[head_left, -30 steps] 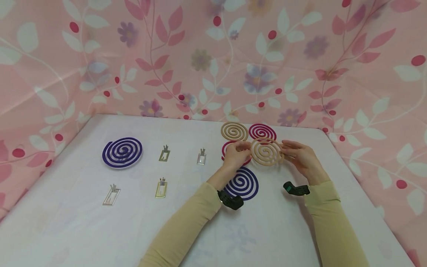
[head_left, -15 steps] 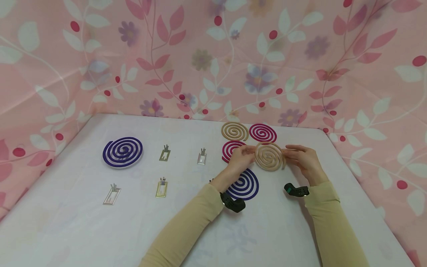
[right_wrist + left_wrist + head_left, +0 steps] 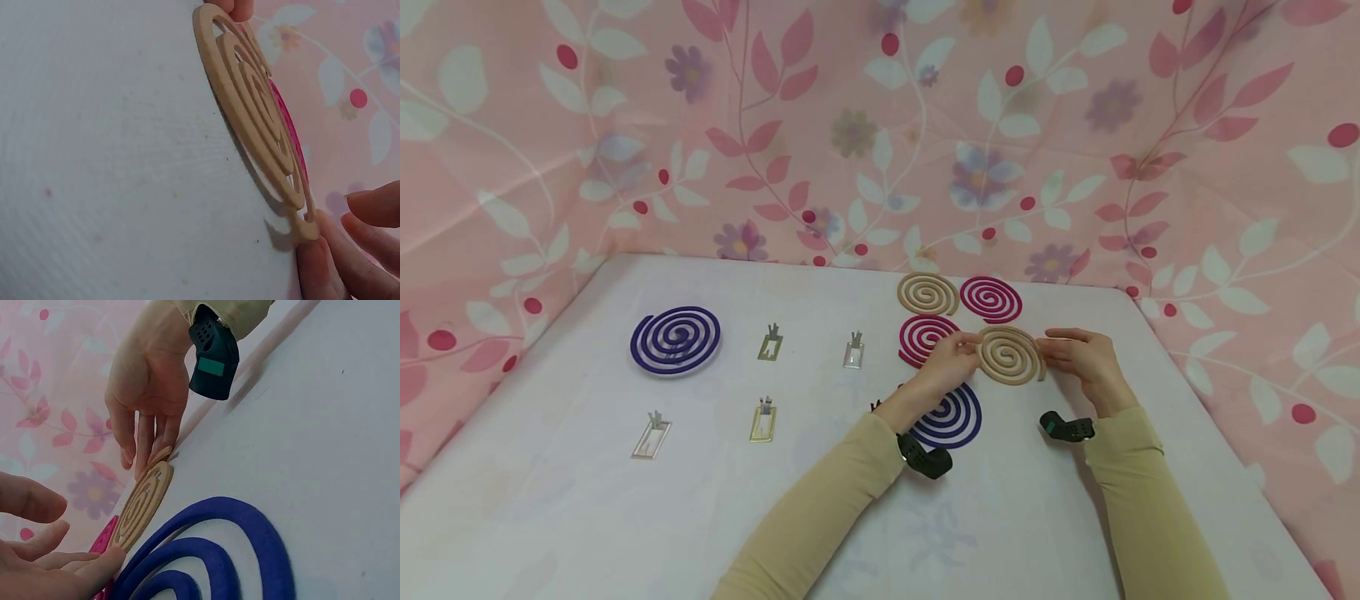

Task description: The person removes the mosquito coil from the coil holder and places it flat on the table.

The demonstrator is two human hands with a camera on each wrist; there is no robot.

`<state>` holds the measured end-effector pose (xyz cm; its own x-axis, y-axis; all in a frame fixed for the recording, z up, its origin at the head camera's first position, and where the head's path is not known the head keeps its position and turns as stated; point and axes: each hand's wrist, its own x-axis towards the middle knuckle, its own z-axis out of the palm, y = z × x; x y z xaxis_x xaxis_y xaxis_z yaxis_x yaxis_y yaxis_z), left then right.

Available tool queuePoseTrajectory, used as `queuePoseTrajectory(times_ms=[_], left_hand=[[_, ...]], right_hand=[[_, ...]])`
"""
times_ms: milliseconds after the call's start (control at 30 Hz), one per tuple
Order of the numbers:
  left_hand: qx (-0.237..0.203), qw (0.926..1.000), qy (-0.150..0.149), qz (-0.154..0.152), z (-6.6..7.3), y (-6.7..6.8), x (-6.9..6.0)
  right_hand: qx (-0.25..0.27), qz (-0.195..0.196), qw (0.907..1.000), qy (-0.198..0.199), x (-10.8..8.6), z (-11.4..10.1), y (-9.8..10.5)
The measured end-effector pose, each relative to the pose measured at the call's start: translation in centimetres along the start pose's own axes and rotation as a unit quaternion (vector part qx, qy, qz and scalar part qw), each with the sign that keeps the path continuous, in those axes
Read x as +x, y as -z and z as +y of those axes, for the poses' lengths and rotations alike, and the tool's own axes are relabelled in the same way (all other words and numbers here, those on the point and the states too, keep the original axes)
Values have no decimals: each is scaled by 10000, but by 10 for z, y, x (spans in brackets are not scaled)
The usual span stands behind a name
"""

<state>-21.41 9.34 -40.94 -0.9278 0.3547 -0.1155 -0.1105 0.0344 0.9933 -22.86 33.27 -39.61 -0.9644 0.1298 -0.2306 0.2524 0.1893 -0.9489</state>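
Observation:
A tan mosquito coil (image 3: 1008, 354) lies flat, or almost flat, on the white table between both hands. My left hand (image 3: 945, 365) touches its left edge with extended fingertips; its thumb stands apart from the coil in the left wrist view. My right hand (image 3: 1086, 364) has fingers at the coil's outer tail end, and the right wrist view shows the thumb away from it. A pink coil (image 3: 917, 337) sits behind my left hand, partly covered. Below that hand, a blue coil (image 3: 269, 544) is partly hidden by the wrist in the head view.
Another tan coil (image 3: 928, 293) and a pink coil (image 3: 991, 298) lie at the back. On the left, a blue coil (image 3: 678, 337) rests raised on a stand. Several metal coil stands (image 3: 763, 422) are spread across the table's left half. A floral cloth (image 3: 850, 133) hangs behind.
The tan coil has come down and slightly right, from raised in front of the pink coils to the table. Both hands moved with it, and their hold has loosened.

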Motion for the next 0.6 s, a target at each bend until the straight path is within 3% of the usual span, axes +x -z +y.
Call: queuePoseTrajectory(times_ms=[267, 600], left_hand=[[215, 9995, 159, -177, 5, -2, -4], [77, 9991, 218, -357, 4, -1, -3]], right_hand=[[30, 34, 10000, 38, -4, -4, 0], [259, -34, 9996, 117, -5, -4, -3]])
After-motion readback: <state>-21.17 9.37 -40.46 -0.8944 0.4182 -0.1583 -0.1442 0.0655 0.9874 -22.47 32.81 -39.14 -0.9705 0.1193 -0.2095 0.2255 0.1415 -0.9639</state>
